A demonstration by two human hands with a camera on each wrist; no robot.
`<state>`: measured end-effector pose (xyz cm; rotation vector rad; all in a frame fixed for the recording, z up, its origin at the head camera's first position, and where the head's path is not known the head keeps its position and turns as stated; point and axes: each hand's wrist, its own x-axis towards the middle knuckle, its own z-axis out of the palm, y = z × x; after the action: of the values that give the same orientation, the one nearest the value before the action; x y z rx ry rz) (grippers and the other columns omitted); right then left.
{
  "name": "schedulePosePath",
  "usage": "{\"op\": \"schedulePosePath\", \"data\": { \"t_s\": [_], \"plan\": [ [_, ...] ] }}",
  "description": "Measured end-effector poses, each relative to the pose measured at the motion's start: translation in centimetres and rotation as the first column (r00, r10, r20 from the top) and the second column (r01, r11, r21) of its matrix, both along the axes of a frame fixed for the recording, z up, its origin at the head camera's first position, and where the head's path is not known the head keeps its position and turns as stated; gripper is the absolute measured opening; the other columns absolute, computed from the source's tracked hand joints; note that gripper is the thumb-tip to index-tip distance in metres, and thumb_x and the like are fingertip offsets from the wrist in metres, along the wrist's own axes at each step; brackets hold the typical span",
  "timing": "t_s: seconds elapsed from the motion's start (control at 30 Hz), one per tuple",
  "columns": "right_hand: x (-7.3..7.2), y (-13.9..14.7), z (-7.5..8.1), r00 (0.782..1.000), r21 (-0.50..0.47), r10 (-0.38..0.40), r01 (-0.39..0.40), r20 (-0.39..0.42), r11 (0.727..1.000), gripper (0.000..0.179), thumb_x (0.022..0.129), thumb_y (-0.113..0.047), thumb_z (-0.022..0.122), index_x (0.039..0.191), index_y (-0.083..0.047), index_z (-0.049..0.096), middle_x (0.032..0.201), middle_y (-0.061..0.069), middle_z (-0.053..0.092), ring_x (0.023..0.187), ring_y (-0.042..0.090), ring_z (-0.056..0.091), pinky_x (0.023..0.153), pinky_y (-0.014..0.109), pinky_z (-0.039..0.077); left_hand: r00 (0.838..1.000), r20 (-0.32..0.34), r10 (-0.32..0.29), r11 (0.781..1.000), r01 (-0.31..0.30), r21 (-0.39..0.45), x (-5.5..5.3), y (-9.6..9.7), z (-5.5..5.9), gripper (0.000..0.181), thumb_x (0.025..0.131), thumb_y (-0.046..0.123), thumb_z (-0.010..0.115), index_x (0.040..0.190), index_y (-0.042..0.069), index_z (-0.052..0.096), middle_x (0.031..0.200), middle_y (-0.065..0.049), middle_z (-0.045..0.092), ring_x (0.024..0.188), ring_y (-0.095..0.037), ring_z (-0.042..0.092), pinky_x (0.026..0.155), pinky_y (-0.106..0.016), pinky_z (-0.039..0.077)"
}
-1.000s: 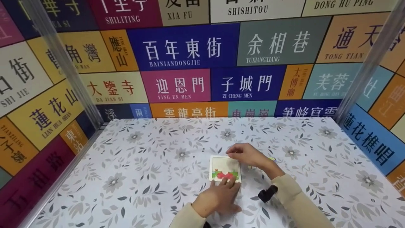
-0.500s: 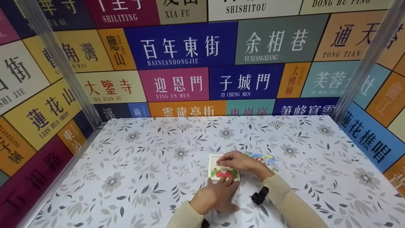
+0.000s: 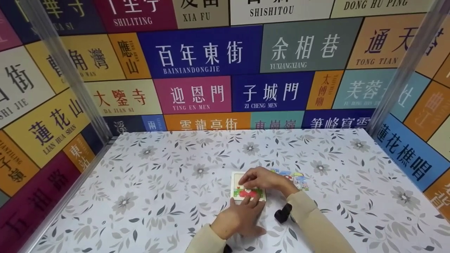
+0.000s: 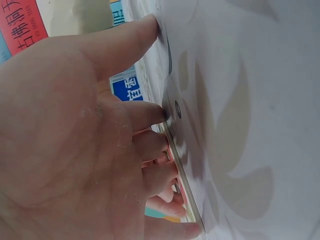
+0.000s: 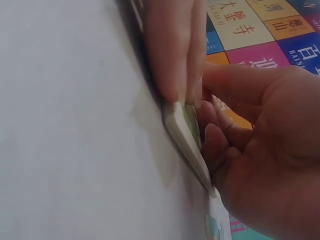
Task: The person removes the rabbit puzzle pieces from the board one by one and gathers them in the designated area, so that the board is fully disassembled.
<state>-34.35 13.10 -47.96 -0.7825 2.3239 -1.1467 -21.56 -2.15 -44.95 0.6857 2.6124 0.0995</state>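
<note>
A small square puzzle board (image 3: 233, 181) with a pale rim lies on the table, red and green jigsaw pieces filling its near part. The left hand (image 3: 239, 217) rests its extended fingers on the board's near edge; in the left wrist view its thumb (image 4: 132, 42) touches the tablecloth. Over the board, the right hand (image 3: 264, 178) has curled fingers and pinches a small whitish jigsaw piece (image 3: 248, 189), mostly hidden beneath them. The right wrist view shows the board's corner (image 5: 181, 131) between the two hands, but not the piece clearly.
Several loose, colourful jigsaw pieces (image 3: 300, 181) lie right of the board, partly behind the right wrist. The table wears a floral cloth (image 3: 158, 182). Panels with printed place names (image 3: 204, 52) stand behind it, with clear posts (image 3: 400, 70) at the corners.
The right hand has moved left and down from the board's top right corner to its middle, bringing a whitish piece over the red ones. The left hand has stayed at the near edge.
</note>
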Motion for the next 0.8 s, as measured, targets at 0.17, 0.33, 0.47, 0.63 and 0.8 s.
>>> {"op": "schedulePosePath", "data": {
  "t_s": [0.17,0.33,0.47,0.63,0.8],
  "plan": [
    [0.01,0.05,0.02,0.995,0.019,0.064,-0.063,-0.078,0.998,0.02,0.096,-0.014,0.067,0.114,-0.01,0.076,0.117,0.013,0.068,0.096,0.013,0.06,0.085,0.029,0.05,1.0,-0.017,-0.007,1.0,0.007,-0.009,0.06,0.08,-0.04,0.081,0.092,0.059,0.061,0.159,0.03,0.027,0.169,0.007,0.018,0.157,-0.017,0.016,0.117,-0.067,0.025],
    [0.01,-0.02,0.05,0.992,0.039,0.088,-0.085,-0.092,0.996,0.02,0.096,-0.014,0.065,0.113,-0.011,0.076,0.117,0.012,0.067,0.098,0.014,0.058,0.086,0.031,0.048,0.999,-0.032,-0.015,1.0,0.015,-0.016,0.08,0.08,-0.06,0.081,0.092,0.059,0.061,0.159,0.029,0.028,0.169,0.007,0.019,0.157,-0.018,0.017,0.116,-0.067,0.027],
    [-0.03,-0.17,0.05,0.993,0.029,0.088,-0.086,-0.076,0.996,0.02,0.096,-0.011,0.063,0.111,-0.009,0.076,0.115,0.013,0.068,0.096,0.014,0.055,0.087,0.032,0.046,0.999,-0.045,-0.01,1.0,0.009,-0.012,0.16,0.08,-0.08,0.081,0.091,0.059,0.062,0.159,0.029,0.029,0.168,0.007,0.021,0.157,-0.018,0.019,0.116,-0.067,0.027],
    [0.05,-0.34,0.21,0.996,0.002,0.073,-0.073,-0.054,0.997,0.022,0.098,-0.01,0.059,0.11,-0.007,0.076,0.116,0.014,0.07,0.097,0.014,0.055,0.089,0.033,0.045,0.999,-0.045,-0.004,1.0,0.004,-0.012,0.11,0.09,-0.08,0.081,0.091,0.059,0.062,0.159,0.03,0.029,0.168,0.007,0.021,0.157,-0.018,0.019,0.117,-0.067,0.026],
    [0.16,-0.64,0.05,1.0,-0.018,0.023,-0.023,-0.012,1.0,0.019,0.097,-0.014,0.063,0.109,-0.006,0.076,0.112,0.013,0.073,0.095,0.011,0.058,0.089,0.03,0.047,1.0,-0.02,0.002,1.0,-0.003,-0.008,-0.02,0.05,-0.06,0.081,0.091,0.059,0.062,0.159,0.031,0.028,0.168,0.007,0.021,0.157,-0.017,0.018,0.117,-0.067,0.025]
  ]
}}
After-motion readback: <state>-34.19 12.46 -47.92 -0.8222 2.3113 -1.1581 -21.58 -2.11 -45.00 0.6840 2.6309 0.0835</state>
